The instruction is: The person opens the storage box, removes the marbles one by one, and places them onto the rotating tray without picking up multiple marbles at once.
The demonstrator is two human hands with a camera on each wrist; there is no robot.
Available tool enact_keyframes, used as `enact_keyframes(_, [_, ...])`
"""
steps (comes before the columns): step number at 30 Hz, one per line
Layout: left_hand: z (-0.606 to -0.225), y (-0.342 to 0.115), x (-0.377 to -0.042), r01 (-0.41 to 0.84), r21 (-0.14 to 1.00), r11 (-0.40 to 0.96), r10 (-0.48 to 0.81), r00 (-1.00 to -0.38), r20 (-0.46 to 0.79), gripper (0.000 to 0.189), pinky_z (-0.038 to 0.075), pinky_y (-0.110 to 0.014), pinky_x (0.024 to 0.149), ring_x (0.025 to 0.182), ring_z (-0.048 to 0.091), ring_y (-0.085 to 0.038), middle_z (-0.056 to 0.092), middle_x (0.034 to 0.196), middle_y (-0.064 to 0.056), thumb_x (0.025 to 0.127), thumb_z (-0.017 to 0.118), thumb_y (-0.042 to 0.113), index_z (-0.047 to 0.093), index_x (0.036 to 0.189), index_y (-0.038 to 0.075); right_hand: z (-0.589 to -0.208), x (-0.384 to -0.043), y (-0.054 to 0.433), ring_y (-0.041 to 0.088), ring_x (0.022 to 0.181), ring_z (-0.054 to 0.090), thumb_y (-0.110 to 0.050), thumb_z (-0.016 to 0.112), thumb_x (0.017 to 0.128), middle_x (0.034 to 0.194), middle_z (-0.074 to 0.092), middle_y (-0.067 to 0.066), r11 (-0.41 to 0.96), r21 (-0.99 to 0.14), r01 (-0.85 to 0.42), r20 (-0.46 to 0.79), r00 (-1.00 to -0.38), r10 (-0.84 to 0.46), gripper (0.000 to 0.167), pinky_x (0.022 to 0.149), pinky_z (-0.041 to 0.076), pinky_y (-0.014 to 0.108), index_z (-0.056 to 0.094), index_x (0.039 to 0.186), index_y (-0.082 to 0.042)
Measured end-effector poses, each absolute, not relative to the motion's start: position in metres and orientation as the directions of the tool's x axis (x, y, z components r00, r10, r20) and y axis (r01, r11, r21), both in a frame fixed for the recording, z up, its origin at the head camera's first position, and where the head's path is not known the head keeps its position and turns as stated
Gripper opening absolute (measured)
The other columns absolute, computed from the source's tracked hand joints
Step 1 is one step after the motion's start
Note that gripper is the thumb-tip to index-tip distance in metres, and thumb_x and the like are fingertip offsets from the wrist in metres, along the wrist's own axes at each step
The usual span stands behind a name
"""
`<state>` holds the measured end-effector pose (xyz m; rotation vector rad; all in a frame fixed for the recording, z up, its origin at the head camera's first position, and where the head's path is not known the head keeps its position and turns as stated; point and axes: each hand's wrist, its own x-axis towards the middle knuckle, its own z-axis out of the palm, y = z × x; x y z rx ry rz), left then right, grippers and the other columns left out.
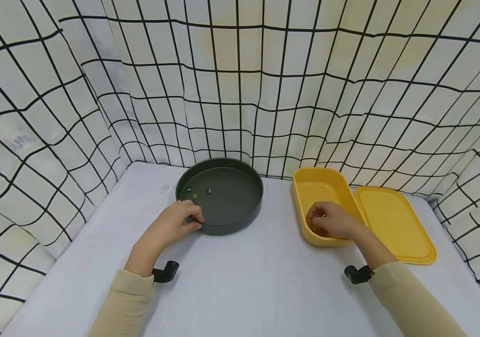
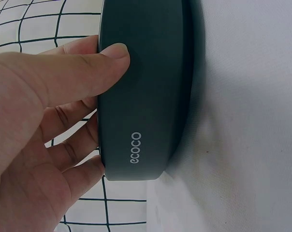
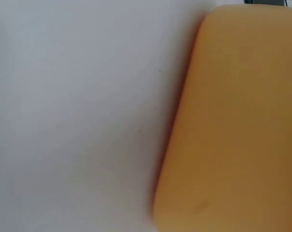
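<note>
My left hand grips the near-left rim of a dark grey-green round tray. In the left wrist view, its thumb presses the outer wall near the "ecoco" lettering, and the other fingers go behind the rim. Three tiny green pieces lie on the tray's floor, too small to name. My right hand reaches into the near end of a yellow rectangular container, its fingers bent downward. Whatever may be between those fingertips is hidden. The right wrist view shows only the container's outer wall and the white surface, not the hand.
A yellow lid lies flat to the right of the container. Black wire mesh over white sheeting encloses the back and sides of the white table. Small black devices are strapped on both wrists.
</note>
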<state>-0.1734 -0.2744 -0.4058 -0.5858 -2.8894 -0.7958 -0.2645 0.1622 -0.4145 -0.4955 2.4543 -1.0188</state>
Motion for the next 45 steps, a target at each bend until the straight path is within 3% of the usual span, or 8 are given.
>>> enact_keyframes(12, [-0.406,-0.275,-0.173,0.390,0.473,0.790,0.341,-0.921,0.189,0.018,0.049,-0.037,0.079,0.088,0.060,-0.018,0.063,0.089,0.006,0.083,0.080,0.007,0.070,0.083,0.021,-0.398,-0.268,0.165,0.029,0.083,0.063,-0.010,0.059,0.098,0.103,0.061,0.021,0.548,-0.831,-0.093,-0.213,-0.858,-0.468,0.022,0.078,0.060,0.036,0.058,0.114,0.004])
enact_keyframes(20, [-0.406,-0.274,-0.173,0.389,0.474,0.790,0.341,-0.921,0.187,0.017,0.049,-0.038,0.079,0.089,0.060,-0.018,0.063,0.088,0.005,0.083,0.080,0.007,0.070,0.083,0.021,-0.391,-0.269,0.160,0.034,0.090,0.063,-0.014,0.060,0.099,0.107,0.061,0.023,0.488,-0.871,-0.061,-0.205,-0.857,-0.473,0.025,0.080,0.060,0.036,0.057,0.117,0.004])
enact_keyframes(32, [-0.408,-0.275,-0.174,0.386,0.477,0.790,0.339,-0.923,0.185,0.018,0.049,-0.038,0.080,0.088,0.060,-0.017,0.063,0.089,0.006,0.083,0.080,0.007,0.070,0.083,0.022,-0.379,-0.267,0.141,0.029,0.087,0.061,-0.015,0.062,0.099,0.104,0.062,0.020,0.459,-0.887,-0.053,-0.195,-0.858,-0.476,0.031,0.080,0.060,0.034,0.057,0.120,0.007])
enact_keyframes(45, [-0.405,-0.274,-0.172,0.391,0.466,0.794,0.342,-0.920,0.191,0.018,0.049,-0.038,0.081,0.090,0.060,-0.018,0.063,0.089,0.006,0.083,0.079,0.006,0.069,0.083,0.021,-0.376,-0.268,0.123,0.030,0.091,0.062,-0.017,0.062,0.100,0.111,0.060,0.027,0.407,-0.913,-0.008,-0.210,-0.847,-0.488,0.030,0.082,0.059,0.035,0.057,0.121,0.004])
